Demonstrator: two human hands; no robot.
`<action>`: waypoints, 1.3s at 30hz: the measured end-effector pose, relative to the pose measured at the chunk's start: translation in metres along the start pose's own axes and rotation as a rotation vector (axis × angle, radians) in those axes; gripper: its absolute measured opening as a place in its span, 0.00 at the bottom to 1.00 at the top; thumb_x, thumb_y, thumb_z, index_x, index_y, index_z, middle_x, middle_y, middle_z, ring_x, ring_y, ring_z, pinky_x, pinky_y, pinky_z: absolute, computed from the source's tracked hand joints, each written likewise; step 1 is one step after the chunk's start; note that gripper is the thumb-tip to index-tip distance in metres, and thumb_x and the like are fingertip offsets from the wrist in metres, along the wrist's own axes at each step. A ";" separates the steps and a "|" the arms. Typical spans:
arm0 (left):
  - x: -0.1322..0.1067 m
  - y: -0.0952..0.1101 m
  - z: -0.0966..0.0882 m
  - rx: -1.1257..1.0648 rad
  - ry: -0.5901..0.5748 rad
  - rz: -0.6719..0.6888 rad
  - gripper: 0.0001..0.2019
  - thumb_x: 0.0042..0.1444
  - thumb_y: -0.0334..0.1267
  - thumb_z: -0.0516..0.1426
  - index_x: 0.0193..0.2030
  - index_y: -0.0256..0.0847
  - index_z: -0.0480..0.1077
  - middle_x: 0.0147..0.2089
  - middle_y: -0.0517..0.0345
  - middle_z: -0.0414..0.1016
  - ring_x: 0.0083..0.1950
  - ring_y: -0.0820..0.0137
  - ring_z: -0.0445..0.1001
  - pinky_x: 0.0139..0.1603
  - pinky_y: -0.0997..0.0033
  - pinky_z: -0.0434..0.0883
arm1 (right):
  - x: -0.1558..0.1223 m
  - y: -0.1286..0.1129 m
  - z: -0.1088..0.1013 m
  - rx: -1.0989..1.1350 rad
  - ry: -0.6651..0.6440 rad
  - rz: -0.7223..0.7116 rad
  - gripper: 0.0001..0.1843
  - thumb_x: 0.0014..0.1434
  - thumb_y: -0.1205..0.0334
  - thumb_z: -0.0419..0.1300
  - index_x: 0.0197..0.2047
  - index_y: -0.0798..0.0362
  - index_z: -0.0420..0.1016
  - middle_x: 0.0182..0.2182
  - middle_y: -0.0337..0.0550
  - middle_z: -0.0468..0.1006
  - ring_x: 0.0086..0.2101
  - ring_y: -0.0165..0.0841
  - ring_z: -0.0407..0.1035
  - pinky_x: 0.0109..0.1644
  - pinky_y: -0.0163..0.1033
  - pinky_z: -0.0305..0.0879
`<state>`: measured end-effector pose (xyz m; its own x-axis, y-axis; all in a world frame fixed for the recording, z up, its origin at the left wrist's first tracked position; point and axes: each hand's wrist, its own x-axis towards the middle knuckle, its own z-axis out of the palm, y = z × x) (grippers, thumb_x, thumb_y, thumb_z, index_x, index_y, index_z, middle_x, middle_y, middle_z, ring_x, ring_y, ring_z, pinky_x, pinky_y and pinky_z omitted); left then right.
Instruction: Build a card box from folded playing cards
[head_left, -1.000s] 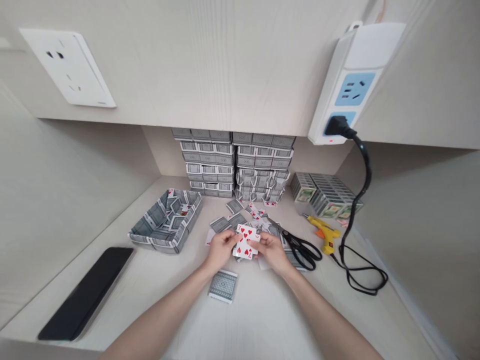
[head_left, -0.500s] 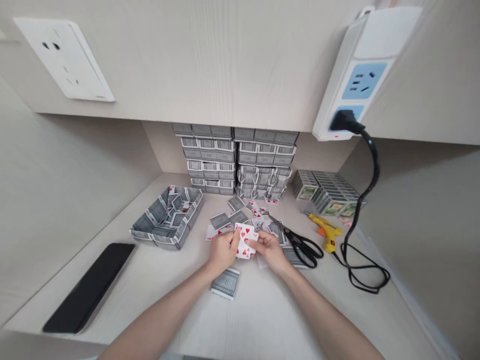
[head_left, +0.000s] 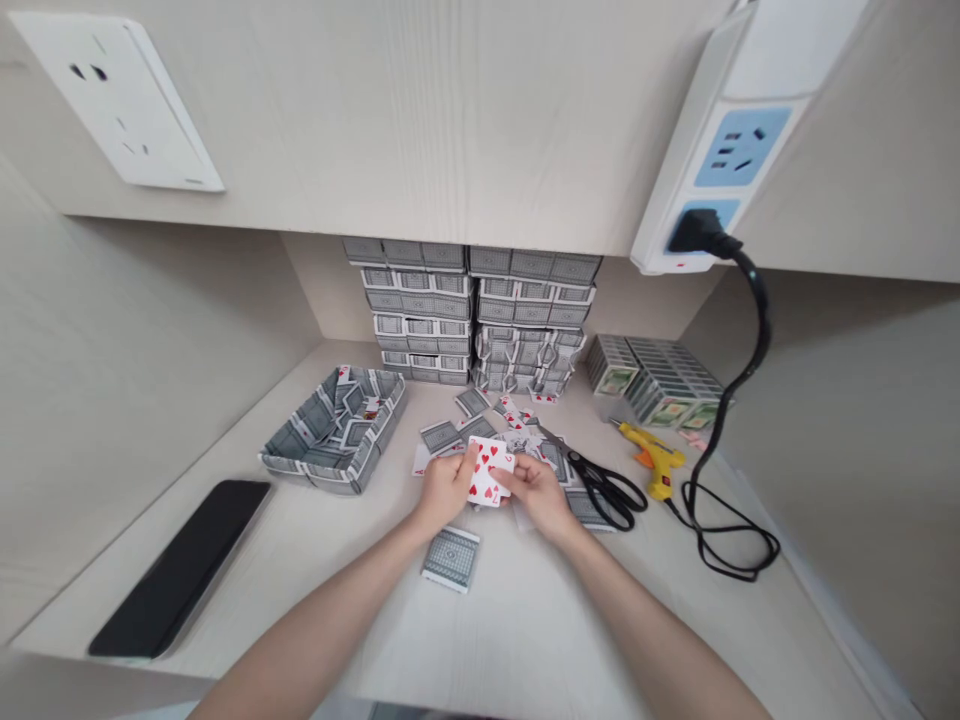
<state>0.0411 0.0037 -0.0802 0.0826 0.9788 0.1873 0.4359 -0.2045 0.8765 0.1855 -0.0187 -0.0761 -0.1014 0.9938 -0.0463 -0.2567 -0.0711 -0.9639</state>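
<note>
Both my hands hold one playing card, a seven of hearts (head_left: 489,470), face up above the desk. My left hand (head_left: 444,489) pinches its left edge, and my right hand (head_left: 538,492) pinches its right edge. The card looks slightly bent between them. Loose cards (head_left: 465,432), some face down with grey backs, lie scattered just behind my hands. A small face-down stack of cards (head_left: 451,557) rests on the desk near my left wrist.
A tray built of folded cards (head_left: 334,435) sits left. Stacked card trays (head_left: 471,312) stand at the back wall. Black scissors (head_left: 600,484), a yellow glue gun (head_left: 652,460) with black cord, boxed decks (head_left: 654,385) lie right. A black phone (head_left: 180,565) rests front left.
My hands have drawn closer together on the card, so more of it is covered and it bends. The view has drifted slightly.
</note>
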 end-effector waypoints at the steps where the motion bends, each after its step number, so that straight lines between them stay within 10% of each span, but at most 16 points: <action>1: 0.001 0.000 -0.001 -0.083 -0.044 -0.021 0.26 0.53 0.56 0.45 0.14 0.37 0.58 0.15 0.61 0.61 0.19 0.77 0.58 0.19 0.76 0.54 | 0.000 0.000 -0.001 0.000 0.010 0.001 0.16 0.40 0.55 0.67 0.28 0.56 0.70 0.20 0.36 0.74 0.18 0.26 0.65 0.21 0.32 0.62; 7: 0.008 0.001 -0.013 -0.505 -0.320 -0.143 0.29 0.49 0.63 0.44 0.17 0.36 0.61 0.16 0.60 0.64 0.18 0.76 0.61 0.20 0.75 0.59 | 0.001 -0.004 -0.008 -0.008 0.029 -0.001 0.16 0.40 0.54 0.67 0.29 0.56 0.71 0.19 0.36 0.74 0.18 0.26 0.64 0.22 0.32 0.62; 13: 0.004 0.003 -0.019 -0.276 -0.421 0.023 0.21 0.52 0.52 0.51 0.18 0.36 0.61 0.16 0.64 0.61 0.19 0.77 0.60 0.21 0.77 0.56 | 0.000 -0.007 -0.010 -0.007 0.042 0.007 0.16 0.39 0.54 0.67 0.29 0.55 0.71 0.20 0.36 0.74 0.19 0.27 0.65 0.22 0.33 0.62; 21: 0.004 -0.003 -0.012 0.004 -0.257 0.136 0.20 0.55 0.47 0.48 0.17 0.38 0.54 0.17 0.65 0.52 0.21 0.78 0.51 0.20 0.76 0.49 | 0.003 0.005 -0.012 -0.109 0.048 -0.022 0.16 0.38 0.55 0.68 0.25 0.55 0.68 0.15 0.33 0.70 0.16 0.25 0.62 0.19 0.31 0.61; 39: 0.006 -0.006 -0.013 -0.120 -0.188 0.060 0.17 0.50 0.48 0.53 0.19 0.37 0.58 0.18 0.66 0.56 0.21 0.78 0.55 0.22 0.79 0.53 | 0.002 0.001 -0.014 -0.194 -0.046 -0.063 0.15 0.45 0.51 0.63 0.29 0.55 0.72 0.21 0.37 0.74 0.23 0.29 0.67 0.29 0.34 0.64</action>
<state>0.0267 0.0108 -0.0786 0.2757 0.9471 0.1644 0.3163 -0.2509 0.9149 0.1989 -0.0151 -0.0805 -0.1362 0.9904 0.0231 -0.0749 0.0130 -0.9971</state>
